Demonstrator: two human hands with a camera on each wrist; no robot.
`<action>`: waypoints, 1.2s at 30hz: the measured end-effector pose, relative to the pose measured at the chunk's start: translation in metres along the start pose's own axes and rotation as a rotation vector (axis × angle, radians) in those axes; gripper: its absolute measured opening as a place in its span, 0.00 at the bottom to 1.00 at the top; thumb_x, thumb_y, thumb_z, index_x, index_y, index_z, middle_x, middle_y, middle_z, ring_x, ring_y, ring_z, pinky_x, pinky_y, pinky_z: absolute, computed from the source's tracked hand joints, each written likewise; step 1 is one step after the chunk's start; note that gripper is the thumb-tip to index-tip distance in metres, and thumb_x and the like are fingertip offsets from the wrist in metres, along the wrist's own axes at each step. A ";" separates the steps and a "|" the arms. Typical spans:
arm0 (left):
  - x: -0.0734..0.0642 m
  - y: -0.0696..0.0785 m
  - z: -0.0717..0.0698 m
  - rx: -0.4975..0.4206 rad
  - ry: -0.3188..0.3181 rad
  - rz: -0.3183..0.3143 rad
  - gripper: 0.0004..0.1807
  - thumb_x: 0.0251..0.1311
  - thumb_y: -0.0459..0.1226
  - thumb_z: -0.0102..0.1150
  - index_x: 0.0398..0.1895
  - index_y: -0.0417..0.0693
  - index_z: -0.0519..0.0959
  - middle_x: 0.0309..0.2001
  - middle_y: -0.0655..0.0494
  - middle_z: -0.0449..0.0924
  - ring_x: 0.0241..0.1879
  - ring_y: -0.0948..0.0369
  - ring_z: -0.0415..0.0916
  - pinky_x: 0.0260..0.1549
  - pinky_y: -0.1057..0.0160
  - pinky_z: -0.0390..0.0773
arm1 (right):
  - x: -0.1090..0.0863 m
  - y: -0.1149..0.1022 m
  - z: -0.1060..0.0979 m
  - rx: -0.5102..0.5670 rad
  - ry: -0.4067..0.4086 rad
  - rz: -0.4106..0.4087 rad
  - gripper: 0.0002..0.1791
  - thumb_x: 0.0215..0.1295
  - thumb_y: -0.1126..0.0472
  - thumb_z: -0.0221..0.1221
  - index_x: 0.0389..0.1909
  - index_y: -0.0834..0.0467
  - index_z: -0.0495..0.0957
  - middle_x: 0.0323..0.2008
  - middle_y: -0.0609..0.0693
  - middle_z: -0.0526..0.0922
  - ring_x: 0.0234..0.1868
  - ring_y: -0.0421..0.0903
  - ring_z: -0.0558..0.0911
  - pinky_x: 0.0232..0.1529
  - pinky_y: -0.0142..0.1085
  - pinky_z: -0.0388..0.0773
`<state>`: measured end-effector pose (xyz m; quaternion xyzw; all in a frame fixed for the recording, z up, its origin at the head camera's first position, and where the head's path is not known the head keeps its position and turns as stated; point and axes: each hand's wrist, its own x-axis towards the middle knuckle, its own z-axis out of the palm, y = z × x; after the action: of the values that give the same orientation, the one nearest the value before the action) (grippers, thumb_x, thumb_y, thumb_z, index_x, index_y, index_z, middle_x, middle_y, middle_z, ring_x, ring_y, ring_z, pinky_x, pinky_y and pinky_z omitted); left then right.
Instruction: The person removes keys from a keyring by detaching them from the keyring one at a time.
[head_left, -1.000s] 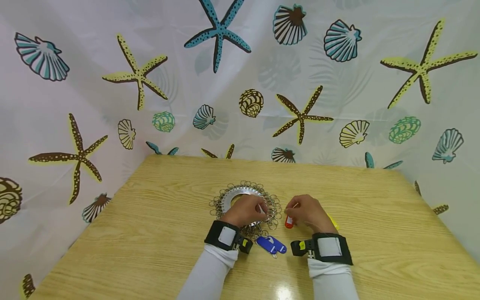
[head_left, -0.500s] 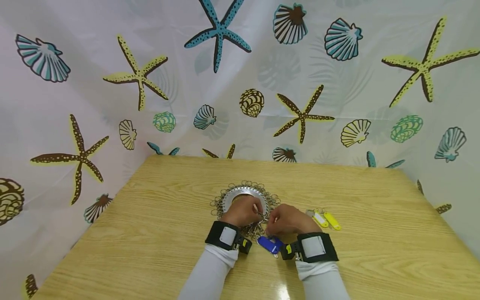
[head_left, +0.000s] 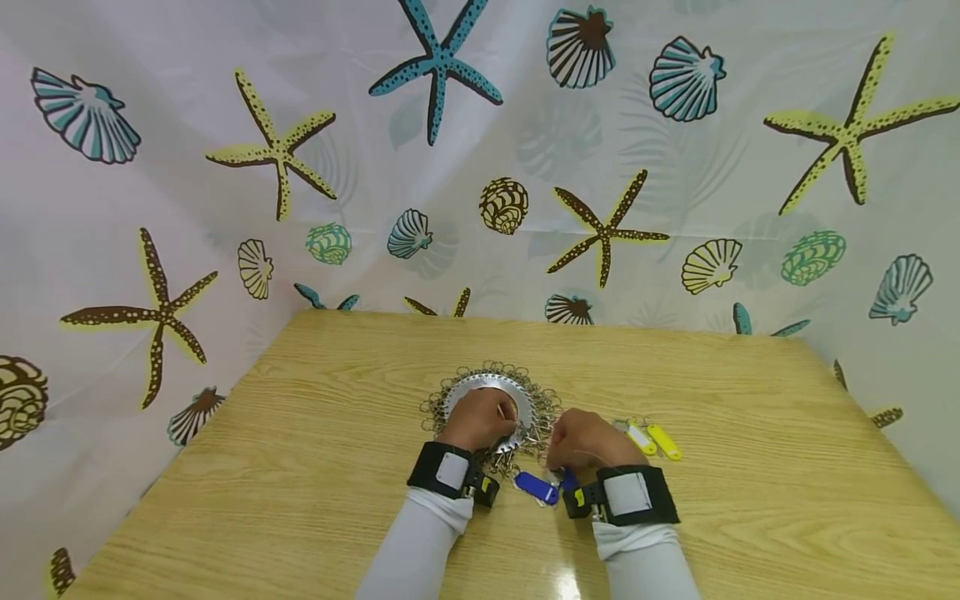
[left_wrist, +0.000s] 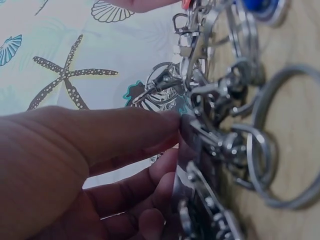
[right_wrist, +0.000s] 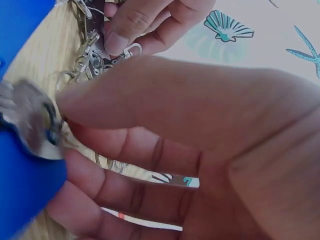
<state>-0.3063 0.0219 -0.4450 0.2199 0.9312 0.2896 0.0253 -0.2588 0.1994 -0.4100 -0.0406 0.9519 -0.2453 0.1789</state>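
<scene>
My left hand (head_left: 480,418) holds the inner rim of a flat metal ring (head_left: 459,400), thumb on top. Swivel clips (left_wrist: 230,145) with split rings (left_wrist: 257,150) hang all round its edge. To the right, my right hand (head_left: 588,442) pinches a blue key tag (right_wrist: 30,195) with a key (right_wrist: 37,120) on it, near the thumb and index fingertips. The key is blurred in the right wrist view. A second blue key tag (head_left: 536,487) lies on the table just left of that hand. Only a sliver of a red tag (right_wrist: 121,216) shows behind the right fingers.
Two yellow key tags (head_left: 664,442) lie on the wooden table (head_left: 337,375) right of the right hand. A curtain (head_left: 465,167) printed with starfish and shells hangs behind the table and at its sides.
My right hand has moved left from the red tag to the blue tags and picked one up, shifting slightly right. My left hand has shifted a little left along the metal ring.
</scene>
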 end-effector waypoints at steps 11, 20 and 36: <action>-0.002 0.003 -0.002 -0.028 -0.029 -0.033 0.03 0.59 0.36 0.63 0.28 0.51 0.82 0.28 0.60 0.79 0.21 0.63 0.71 0.22 0.63 0.70 | 0.004 0.008 -0.002 -0.024 0.061 -0.014 0.06 0.55 0.64 0.63 0.21 0.61 0.83 0.18 0.46 0.75 0.20 0.42 0.71 0.24 0.33 0.68; -0.003 0.005 -0.005 0.002 -0.009 -0.011 0.03 0.60 0.36 0.63 0.30 0.49 0.83 0.28 0.58 0.80 0.21 0.64 0.72 0.23 0.63 0.71 | 0.003 0.010 -0.004 0.072 0.180 -0.104 0.09 0.60 0.65 0.57 0.21 0.59 0.76 0.19 0.47 0.72 0.21 0.44 0.70 0.24 0.34 0.64; 0.000 0.018 -0.015 -0.086 -0.121 0.098 0.05 0.61 0.35 0.62 0.40 0.48 0.82 0.30 0.57 0.79 0.27 0.63 0.74 0.28 0.64 0.74 | 0.008 0.006 -0.003 0.451 0.164 -0.081 0.09 0.69 0.65 0.51 0.38 0.67 0.76 0.35 0.57 0.81 0.35 0.50 0.80 0.28 0.35 0.69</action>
<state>-0.3020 0.0276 -0.4224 0.2812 0.9027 0.3165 0.0767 -0.2674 0.2049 -0.4126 -0.0176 0.8819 -0.4613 0.0955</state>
